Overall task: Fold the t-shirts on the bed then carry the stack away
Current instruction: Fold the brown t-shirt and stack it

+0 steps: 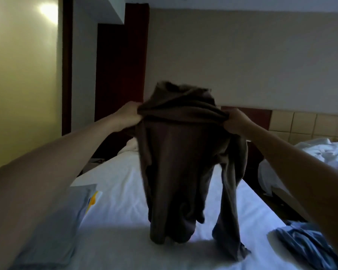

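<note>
A dark brown t-shirt hangs in the air over the white bed, its lower folds brushing the sheet. My left hand grips its upper left edge. My right hand grips the upper right edge. Bunched cloth sags between the two hands and some stands up above them. A folded grey t-shirt with a yellow and white print lies flat on the bed at the near left. A crumpled blue-grey garment lies at the near right, partly under my right forearm.
A second bed with rumpled white bedding stands to the right across a narrow gap. A dark red headboard panel and beige padded wall lie behind. A dark wooden door frame rises at the back left.
</note>
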`<state>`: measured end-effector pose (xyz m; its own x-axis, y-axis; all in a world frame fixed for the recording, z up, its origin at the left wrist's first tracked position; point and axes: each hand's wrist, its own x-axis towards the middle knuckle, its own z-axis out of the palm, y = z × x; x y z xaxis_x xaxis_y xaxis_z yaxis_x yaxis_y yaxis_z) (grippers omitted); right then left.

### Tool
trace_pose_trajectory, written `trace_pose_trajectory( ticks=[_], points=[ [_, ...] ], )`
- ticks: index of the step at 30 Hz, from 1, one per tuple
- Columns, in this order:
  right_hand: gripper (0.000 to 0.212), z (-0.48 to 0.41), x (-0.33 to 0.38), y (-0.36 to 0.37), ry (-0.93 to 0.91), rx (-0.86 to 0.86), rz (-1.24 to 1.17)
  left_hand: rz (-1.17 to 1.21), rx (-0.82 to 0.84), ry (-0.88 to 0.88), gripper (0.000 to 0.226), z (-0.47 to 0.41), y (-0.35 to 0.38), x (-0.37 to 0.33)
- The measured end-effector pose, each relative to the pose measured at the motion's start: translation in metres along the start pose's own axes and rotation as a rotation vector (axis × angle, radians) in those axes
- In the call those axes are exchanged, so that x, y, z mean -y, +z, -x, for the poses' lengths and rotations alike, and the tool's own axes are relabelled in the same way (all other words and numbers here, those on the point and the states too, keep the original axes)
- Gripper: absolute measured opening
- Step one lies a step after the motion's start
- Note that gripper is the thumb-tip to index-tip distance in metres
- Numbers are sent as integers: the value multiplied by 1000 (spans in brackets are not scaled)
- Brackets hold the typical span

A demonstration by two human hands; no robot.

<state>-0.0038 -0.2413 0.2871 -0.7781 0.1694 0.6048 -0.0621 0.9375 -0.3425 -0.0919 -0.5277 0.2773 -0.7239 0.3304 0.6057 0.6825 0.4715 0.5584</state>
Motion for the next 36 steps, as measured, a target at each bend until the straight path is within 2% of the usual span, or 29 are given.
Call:
trace_pose_trajectory(
  ticks=[3,5,6,8,10,13,15,17,19,20,23,25,27,29,31,33,36],
  points=[
    [20,13,-22,20,13,148,44,-209,372,-11,15,15,4,14],
    [20,25,-28,31,-11,181,69,-491,586,-2,27,24,10,17],
    [27,32,-28,37,-25,231,88,-690,604,30,29,26,16,20],
    [46,47,-26,49,-66,386,220,-968,468,101,26,27,23,27],
    [55,60,-24,60,-95,443,410,-905,326,67,22,24,28,39],
    [38,66,-29,63,-83,358,525,-511,298,-20,12,24,37,56],
    [26,64,-35,59,-30,354,506,-327,292,-45,14,30,39,62],
    [23,62,-40,54,-16,429,408,-248,381,-75,13,36,36,66],
    [23,59,-38,48,-11,480,295,-302,516,-96,11,37,26,65],
    [24,54,-36,44,-24,464,259,-351,513,-87,13,33,20,62],
    [26,33,-25,21,-75,230,257,-467,227,80,21,5,-2,43],
    [27,22,-20,7,-102,78,284,-516,148,153,16,-8,-14,30],
    [30,24,-18,2,-104,119,376,-595,278,86,12,-8,-15,30],
    [33,32,-23,12,-136,213,641,-763,441,49,12,2,-3,39],
    [30,38,-32,23,-201,203,804,-766,428,46,2,9,6,46],
    [25,37,-37,27,-163,198,674,-648,347,-2,10,10,8,47],
    [8,32,-40,25,2,323,273,-494,321,-63,14,7,5,45]
  ],
)
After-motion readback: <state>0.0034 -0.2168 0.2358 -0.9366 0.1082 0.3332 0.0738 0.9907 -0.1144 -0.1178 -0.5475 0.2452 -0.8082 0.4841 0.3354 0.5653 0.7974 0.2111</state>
